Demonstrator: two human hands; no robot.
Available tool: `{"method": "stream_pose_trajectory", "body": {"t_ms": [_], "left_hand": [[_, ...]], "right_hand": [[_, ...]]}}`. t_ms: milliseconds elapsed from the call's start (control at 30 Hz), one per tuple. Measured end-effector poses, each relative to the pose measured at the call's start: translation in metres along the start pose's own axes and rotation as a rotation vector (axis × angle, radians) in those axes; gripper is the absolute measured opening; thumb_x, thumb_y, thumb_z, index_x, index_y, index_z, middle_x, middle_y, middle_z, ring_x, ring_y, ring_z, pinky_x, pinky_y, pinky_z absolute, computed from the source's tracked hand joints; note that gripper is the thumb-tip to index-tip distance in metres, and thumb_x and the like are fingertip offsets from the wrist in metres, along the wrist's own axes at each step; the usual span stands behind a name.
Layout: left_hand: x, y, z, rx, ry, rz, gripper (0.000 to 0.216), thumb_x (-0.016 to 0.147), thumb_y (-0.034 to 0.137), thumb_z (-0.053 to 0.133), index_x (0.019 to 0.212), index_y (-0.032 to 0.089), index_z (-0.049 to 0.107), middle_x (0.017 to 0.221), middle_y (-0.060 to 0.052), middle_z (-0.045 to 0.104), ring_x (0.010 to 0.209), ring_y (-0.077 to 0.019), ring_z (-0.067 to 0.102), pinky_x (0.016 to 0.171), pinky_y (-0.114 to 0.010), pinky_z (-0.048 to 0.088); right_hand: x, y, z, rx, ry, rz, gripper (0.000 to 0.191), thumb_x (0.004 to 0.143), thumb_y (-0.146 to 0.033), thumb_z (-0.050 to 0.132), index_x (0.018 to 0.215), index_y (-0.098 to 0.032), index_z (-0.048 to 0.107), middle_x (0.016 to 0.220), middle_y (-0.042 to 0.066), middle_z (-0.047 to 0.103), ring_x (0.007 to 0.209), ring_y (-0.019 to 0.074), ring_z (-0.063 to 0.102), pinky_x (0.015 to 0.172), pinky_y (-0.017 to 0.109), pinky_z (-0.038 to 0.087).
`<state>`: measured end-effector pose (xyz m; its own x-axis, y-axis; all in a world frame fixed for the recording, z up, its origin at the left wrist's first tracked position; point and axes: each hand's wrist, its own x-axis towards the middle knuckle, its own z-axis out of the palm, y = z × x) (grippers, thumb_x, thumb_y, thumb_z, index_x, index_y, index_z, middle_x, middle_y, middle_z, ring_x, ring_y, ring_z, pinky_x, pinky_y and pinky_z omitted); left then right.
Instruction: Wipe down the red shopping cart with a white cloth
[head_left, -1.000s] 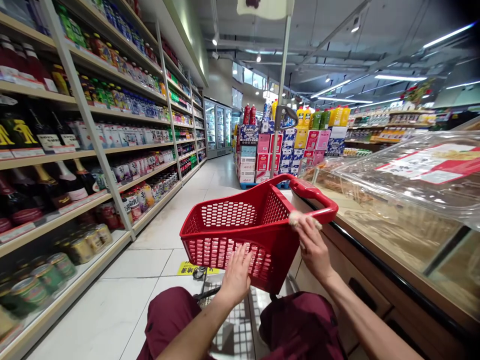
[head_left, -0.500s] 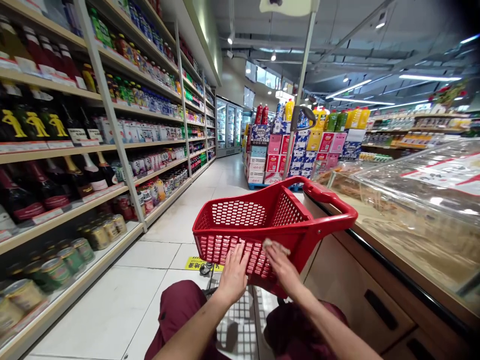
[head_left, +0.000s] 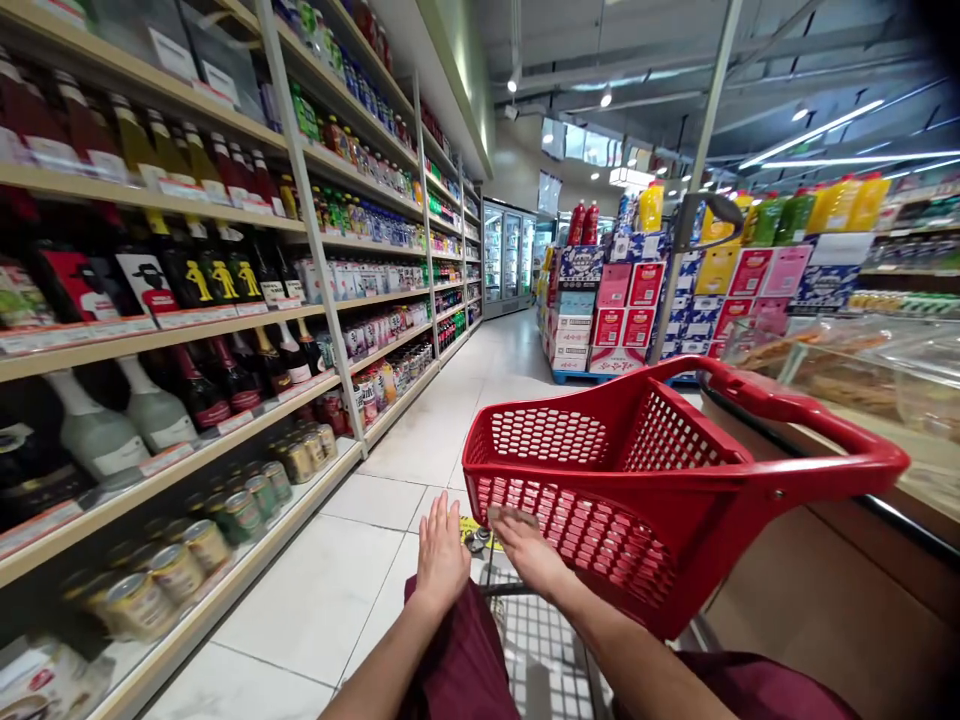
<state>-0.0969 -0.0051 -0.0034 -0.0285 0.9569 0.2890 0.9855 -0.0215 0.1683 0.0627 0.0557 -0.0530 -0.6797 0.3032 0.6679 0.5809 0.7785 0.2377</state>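
The red plastic shopping cart basket (head_left: 570, 500) stands in front of me with its perforated near side toward me. My right hand (head_left: 531, 552) lies at the lower left of that side, its fingers over a small brownish cloth (head_left: 527, 518) that is mostly hidden. Left of it, my left hand (head_left: 442, 550) is raised with fingers stretched out and nothing in it, apart from the basket. The cart's handle (head_left: 817, 410) extends to the right, and a grey wire lower rack (head_left: 536, 625) shows beneath.
Shelves (head_left: 247, 310) of bottles and cans line the left side of the aisle. Stacked drink cartons (head_left: 626, 310) stand ahead behind a metal pole (head_left: 701, 130). A counter with clear covers (head_left: 900, 380) borders the right. A yellow floor sticker (head_left: 470, 527) lies below the basket.
The view has turned left, so the cart appears farther right and larger. My right hand has slid left along the basket's side with the cloth. My left hand has come away from the basket.
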Motion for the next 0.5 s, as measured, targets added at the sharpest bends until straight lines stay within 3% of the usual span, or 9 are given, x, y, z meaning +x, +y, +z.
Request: {"method": "stream_pose_trajectory", "body": {"t_ms": [67, 200, 367, 500], "left_hand": [[-0.001, -0.004, 0.003, -0.005, -0.01, -0.039, 0.063, 0.069, 0.005, 0.043, 0.131, 0.01, 0.034, 0.145, -0.014, 0.022, 0.134, -0.0246, 0.016, 0.107, -0.044, 0.019], [0.001, 0.011, 0.005, -0.051, -0.027, -0.03, 0.063, 0.069, 0.006, 0.043, 0.131, 0.009, 0.033, 0.145, -0.016, 0.021, 0.133, -0.0257, 0.016, 0.107, -0.045, 0.02], [0.0, 0.035, -0.001, -0.1, -0.039, 0.098, 0.067, 0.066, 0.004, 0.042, 0.132, 0.01, 0.031, 0.145, -0.014, 0.021, 0.134, -0.0246, 0.013, 0.108, -0.045, 0.018], [0.001, 0.05, -0.004, -0.112, -0.028, 0.114, 0.068, 0.067, 0.004, 0.041, 0.133, 0.009, 0.03, 0.145, -0.014, 0.02, 0.134, -0.0241, 0.012, 0.108, -0.046, 0.018]], "right_hand": [[-0.003, 0.001, -0.004, 0.0, 0.013, -0.032, 0.04, 0.085, -0.007, 0.032, 0.118, -0.014, 0.054, 0.125, 0.007, 0.053, 0.126, 0.0177, 0.036, 0.102, 0.033, 0.039], [0.012, 0.016, -0.028, -0.052, 0.053, 0.091, 0.044, 0.084, -0.004, 0.034, 0.126, -0.009, 0.046, 0.134, 0.01, 0.043, 0.13, 0.0241, 0.025, 0.105, 0.046, 0.032], [-0.019, 0.015, -0.036, -0.027, 0.026, 0.037, 0.047, 0.084, -0.004, 0.029, 0.126, -0.017, 0.047, 0.124, 0.006, 0.054, 0.125, 0.017, 0.036, 0.1, 0.035, 0.041], [-0.029, 0.029, -0.048, -0.008, 0.069, 0.12, 0.046, 0.086, -0.006, 0.031, 0.129, -0.017, 0.042, 0.134, 0.006, 0.044, 0.13, 0.019, 0.026, 0.105, 0.042, 0.034]]}}
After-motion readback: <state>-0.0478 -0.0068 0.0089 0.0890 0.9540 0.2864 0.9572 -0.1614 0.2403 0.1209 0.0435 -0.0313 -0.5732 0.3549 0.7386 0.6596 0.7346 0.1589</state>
